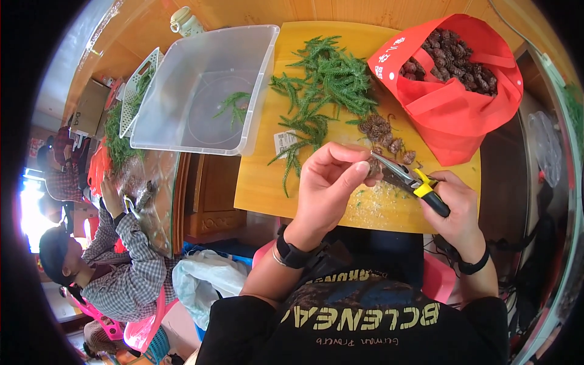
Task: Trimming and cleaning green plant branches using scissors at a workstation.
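Here my left hand (325,185) is raised over the near edge of the yellow board (261,194), palm turned toward me, fingers curled and pinched around a small brown cone (373,167) held at the fingertips. My right hand (456,213) is closed around the yellow and black handles of a pair of pliers (406,179), whose metal tips reach left and meet the cone right at my left fingertips.

Just beyond the hands lies a small heap of loose cones (383,137), and past that a spread of green sprigs (322,91). Beyond my right hand, a red bag (456,115) full of cones sits open. Beyond my left hand, a clear plastic tub (201,91) holds one sprig and overhangs the board's left side.

Pale crumbs (380,204) litter the board under the hands. The board's near edge lies right below my wrists. Another person in a checked shirt (131,267) sits well off to my left.
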